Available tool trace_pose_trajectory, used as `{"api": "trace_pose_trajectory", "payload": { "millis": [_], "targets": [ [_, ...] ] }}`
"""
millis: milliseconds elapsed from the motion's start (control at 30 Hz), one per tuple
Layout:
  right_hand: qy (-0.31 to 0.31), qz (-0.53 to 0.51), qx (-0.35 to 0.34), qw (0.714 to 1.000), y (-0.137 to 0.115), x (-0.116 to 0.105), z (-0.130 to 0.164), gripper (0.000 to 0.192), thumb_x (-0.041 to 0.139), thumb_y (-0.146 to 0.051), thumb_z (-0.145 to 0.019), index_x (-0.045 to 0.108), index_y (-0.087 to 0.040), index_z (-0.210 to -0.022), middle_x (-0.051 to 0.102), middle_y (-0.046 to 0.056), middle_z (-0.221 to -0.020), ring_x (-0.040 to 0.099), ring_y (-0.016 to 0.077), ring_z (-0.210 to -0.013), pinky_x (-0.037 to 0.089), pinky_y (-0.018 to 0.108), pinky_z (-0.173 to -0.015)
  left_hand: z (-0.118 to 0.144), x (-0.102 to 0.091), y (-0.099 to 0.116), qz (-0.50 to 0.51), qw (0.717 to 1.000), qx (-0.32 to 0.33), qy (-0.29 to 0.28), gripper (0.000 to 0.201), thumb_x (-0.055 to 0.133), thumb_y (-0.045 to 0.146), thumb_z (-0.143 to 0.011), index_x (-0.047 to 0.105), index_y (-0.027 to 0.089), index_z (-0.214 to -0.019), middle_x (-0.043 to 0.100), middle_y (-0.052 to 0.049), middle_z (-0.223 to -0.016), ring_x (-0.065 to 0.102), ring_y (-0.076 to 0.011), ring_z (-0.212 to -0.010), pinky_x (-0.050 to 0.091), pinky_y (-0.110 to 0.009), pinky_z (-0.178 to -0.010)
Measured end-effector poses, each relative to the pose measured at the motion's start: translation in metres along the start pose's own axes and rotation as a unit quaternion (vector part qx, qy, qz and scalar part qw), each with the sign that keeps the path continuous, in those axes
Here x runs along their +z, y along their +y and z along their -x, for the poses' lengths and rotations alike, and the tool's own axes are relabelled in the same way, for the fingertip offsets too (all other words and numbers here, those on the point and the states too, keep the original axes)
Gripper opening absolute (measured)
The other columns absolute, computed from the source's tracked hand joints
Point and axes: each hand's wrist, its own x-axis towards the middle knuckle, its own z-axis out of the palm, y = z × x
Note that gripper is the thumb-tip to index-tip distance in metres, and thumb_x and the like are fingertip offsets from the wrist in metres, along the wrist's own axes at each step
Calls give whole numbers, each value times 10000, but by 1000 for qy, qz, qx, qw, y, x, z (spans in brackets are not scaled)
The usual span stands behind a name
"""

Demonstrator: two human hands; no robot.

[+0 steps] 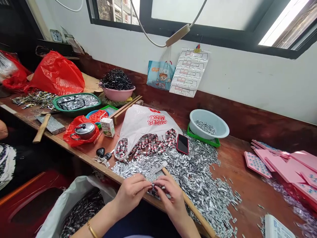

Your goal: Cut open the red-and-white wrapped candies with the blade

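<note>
At the table's front edge, my left hand [132, 190] and my right hand [170, 193] meet fingertip to fingertip. Both are closed in a pinch around something small and dark, mostly hidden by the fingers. A hammer [190, 203] with a wooden handle lies just beyond and to the right, its head past my fingertips. Loose small silver metal pieces [198, 178] spread in a thick heap around it. Behind my hands, a white plastic bag [138, 119] lies with red, black and silver small parts [151, 145] spilling from its mouth.
A phone [182, 144] rests on the heap near a pale blue basin [223, 127]. Keys [104, 161], a drink carton [107, 127] and a lidded pot [85, 130] stand left. Pink cards [277, 165] lie right. An open white sack [74, 188] sits below the edge. Someone's arm [3, 129] shows far left.
</note>
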Motion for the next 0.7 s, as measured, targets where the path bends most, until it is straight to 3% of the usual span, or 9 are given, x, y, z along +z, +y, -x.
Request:
{"api": "trace_pose_trajectory", "payload": {
  "millis": [100,167,233,367,433,533,567,633,700],
  "targets": [
    [17,-2,2,1000,-5,-1,3,174,516,-237,-891,678,-241,-956,626,61,-927,614,184,-837,537,282,-683,0,-5,1,7,1000,15,-17,202,492,170,-919,693,192,-927,613,-14,-659,544,-118,-616,439,-217,-589],
    [41,-13,13,999,-6,2,7,162,527,-252,-885,681,-234,-932,626,58,-907,619,178,-800,536,269,-645,0,-4,4,47,999,-13,-16,188,511,182,-910,698,203,-910,620,-16,-673,556,-122,-631,446,-217,-596],
    [78,-32,30,996,-7,9,12,151,543,-280,-877,680,-225,-908,625,61,-905,622,180,-786,536,260,-609,0,3,10,122,988,-95,15,164,541,216,-895,697,200,-849,642,-31,-744,595,-138,-704,476,-228,-643],
    [171,-108,90,975,-3,28,20,186,569,-376,-855,669,-219,-870,606,71,-947,627,202,-803,551,277,-591,3,25,27,282,919,-252,109,188,564,317,-868,664,176,-793,661,-53,-818,635,-180,-785,523,-265,-695],
    [153,-139,118,971,5,23,20,216,559,-414,-850,656,-222,-866,606,59,-933,626,191,-743,549,285,-580,6,31,29,308,902,-281,113,204,570,341,-854,667,173,-793,664,-47,-778,633,-178,-739,522,-261,-664],
    [79,-35,144,986,27,-14,10,198,495,-352,-874,641,-219,-873,629,39,-804,604,191,-690,522,301,-615,9,27,17,285,901,-322,67,226,589,365,-816,677,167,-754,665,-37,-714,613,-170,-678,493,-244,-615],
    [103,55,145,983,37,-32,6,190,461,-286,-875,637,-212,-870,634,46,-798,596,204,-718,505,313,-642,9,23,9,274,898,-339,54,234,594,374,-801,675,163,-742,663,-32,-692,606,-169,-664,483,-242,-608],
    [100,233,130,959,57,-67,-4,194,458,-151,-814,644,-205,-805,650,77,-905,570,246,-888,458,366,-796,10,16,-7,256,893,-370,26,247,607,391,-765,668,155,-725,656,-23,-657,590,-167,-635,463,-241,-595],
    [19,326,128,936,75,-91,-13,199,484,-98,-769,647,-212,-778,655,68,-911,553,247,-916,432,350,-818,11,11,-22,248,888,-388,-3,258,621,403,-729,661,150,-699,647,-16,-632,574,-164,-612,445,-240,-586]
  ]
}}
